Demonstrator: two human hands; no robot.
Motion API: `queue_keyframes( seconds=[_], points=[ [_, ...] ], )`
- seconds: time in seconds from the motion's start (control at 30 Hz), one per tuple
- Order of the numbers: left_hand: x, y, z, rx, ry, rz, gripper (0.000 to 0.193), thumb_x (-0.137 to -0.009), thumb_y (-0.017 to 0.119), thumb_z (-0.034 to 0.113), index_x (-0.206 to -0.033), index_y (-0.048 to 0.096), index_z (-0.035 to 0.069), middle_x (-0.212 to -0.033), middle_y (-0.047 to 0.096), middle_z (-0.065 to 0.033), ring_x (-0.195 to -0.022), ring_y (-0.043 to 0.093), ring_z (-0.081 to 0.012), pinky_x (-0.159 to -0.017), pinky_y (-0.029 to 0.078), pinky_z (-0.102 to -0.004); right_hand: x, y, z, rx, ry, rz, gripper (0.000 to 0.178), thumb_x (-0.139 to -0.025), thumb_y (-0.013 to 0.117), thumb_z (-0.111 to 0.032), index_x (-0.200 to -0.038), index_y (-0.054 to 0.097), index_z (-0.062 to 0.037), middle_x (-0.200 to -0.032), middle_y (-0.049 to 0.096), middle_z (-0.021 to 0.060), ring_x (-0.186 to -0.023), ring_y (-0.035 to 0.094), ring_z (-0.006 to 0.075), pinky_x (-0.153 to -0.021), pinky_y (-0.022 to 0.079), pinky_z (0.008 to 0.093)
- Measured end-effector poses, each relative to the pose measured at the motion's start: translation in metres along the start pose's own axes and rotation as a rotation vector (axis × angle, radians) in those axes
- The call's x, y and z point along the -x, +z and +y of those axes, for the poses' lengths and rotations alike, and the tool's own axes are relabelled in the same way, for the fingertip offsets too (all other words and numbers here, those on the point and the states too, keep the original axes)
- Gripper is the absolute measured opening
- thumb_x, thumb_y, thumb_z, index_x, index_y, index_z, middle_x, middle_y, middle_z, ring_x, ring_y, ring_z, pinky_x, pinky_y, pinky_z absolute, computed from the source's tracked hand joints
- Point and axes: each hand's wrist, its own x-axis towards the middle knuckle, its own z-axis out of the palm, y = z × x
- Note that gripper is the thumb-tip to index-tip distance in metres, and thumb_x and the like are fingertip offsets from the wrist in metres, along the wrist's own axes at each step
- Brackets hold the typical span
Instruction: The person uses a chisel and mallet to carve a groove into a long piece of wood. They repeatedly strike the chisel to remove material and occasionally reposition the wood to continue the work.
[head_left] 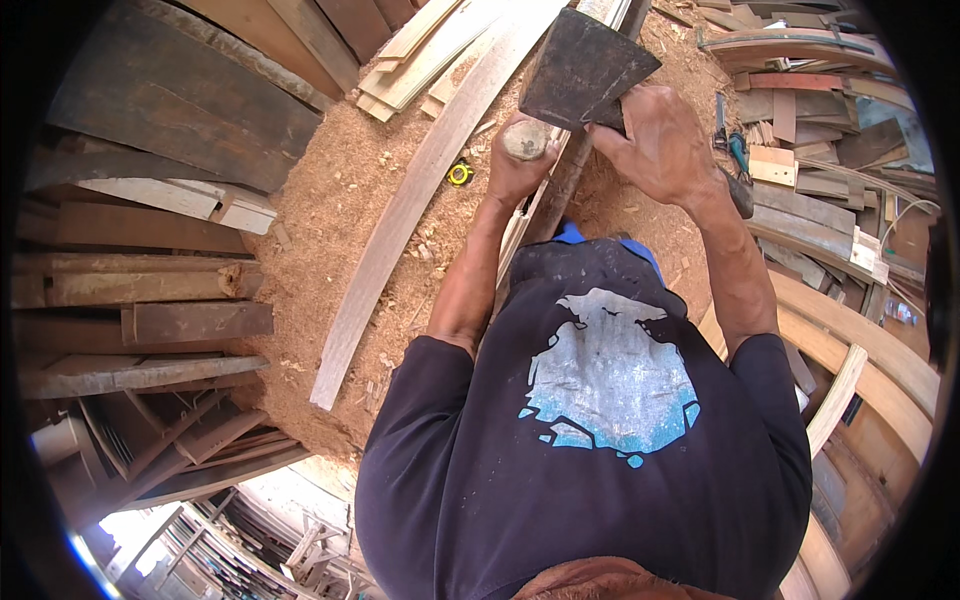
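My left hand (515, 180) is wrapped round an upright tool with a round, worn pale wooden butt (524, 140), apparently a chisel; its lower end is hidden under the fist. Just to the right, my right hand (662, 145) grips a mallet (585, 70) with a dark, trapezoid head. The mallet's head lies up and left of that hand, close beside the chisel's butt, and its dark handle end shows past the wrist. Below both hands runs a long narrow wooden beam (553, 205), partly covered by my hands and the mallet.
A long pale board (400, 225) lies left of the beam on sawdust and shavings. Near it sits a yellow-and-black tape measure (460, 173). Light planks (425, 55) are piled at the top. Dark timber (190, 110) lines the left; a teal power tool (738, 150) and stacked wood lie right.
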Motion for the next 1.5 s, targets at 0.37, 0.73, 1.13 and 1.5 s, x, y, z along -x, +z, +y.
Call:
queue_keyframes(
  seconds=[0.37, 0.73, 1.13, 1.5],
  points=[
    [0.009, -0.010, -0.013, 0.039, -0.093, 0.017, 0.032, -0.076, 0.077, 0.007, -0.104, 0.061, 0.004, -0.092, 0.069, -0.0033, -0.085, 0.065, -0.0113, -0.078, 0.053, -0.0283, -0.004, 0.008, -0.009, 0.071, 0.018, -0.094, 0.032, -0.085, 0.066, -0.028, -0.093, 0.065, 0.0023, -0.083, 0.068, 0.0243, -0.087, 0.069, 0.0402, -0.079, 0.055, 0.0483],
    [0.013, -0.006, 0.002, -0.006, -0.006, -0.017, 0.038, -0.077, 0.077, 0.006, -0.112, 0.063, 0.001, -0.098, 0.070, -0.0045, -0.088, 0.065, -0.0122, -0.078, 0.053, -0.0292, -0.013, 0.023, -0.013, 0.089, 0.018, -0.186, 0.030, -0.087, 0.064, -0.025, -0.099, 0.062, 0.0022, -0.088, 0.067, 0.0240, -0.091, 0.067, 0.0404, -0.083, 0.052, 0.0503],
    [-0.008, -0.001, -0.005, 0.048, -0.081, -0.043, 0.034, -0.077, 0.078, 0.003, -0.108, 0.063, 0.002, -0.093, 0.071, -0.0044, -0.080, 0.067, -0.0117, -0.070, 0.056, -0.0278, -0.019, 0.029, -0.004, 0.126, 0.198, -0.375, 0.029, -0.085, 0.061, -0.016, -0.107, 0.063, 0.0020, -0.095, 0.069, 0.0282, -0.097, 0.068, 0.0418, -0.089, 0.054, 0.0485],
    [-0.003, 0.018, 0.058, -0.268, -0.191, -0.099, 0.033, -0.072, 0.084, 0.009, -0.097, 0.063, 0.008, -0.099, 0.065, -0.0095, -0.089, 0.064, -0.0202, -0.076, 0.052, -0.0342, 0.038, 0.050, 0.062, -0.798, 0.512, -0.456, 0.029, -0.079, 0.074, -0.025, -0.092, 0.067, -0.0001, -0.081, 0.066, 0.0068, -0.072, 0.065, 0.0185, -0.065, 0.052, 0.0334]
  ],
)
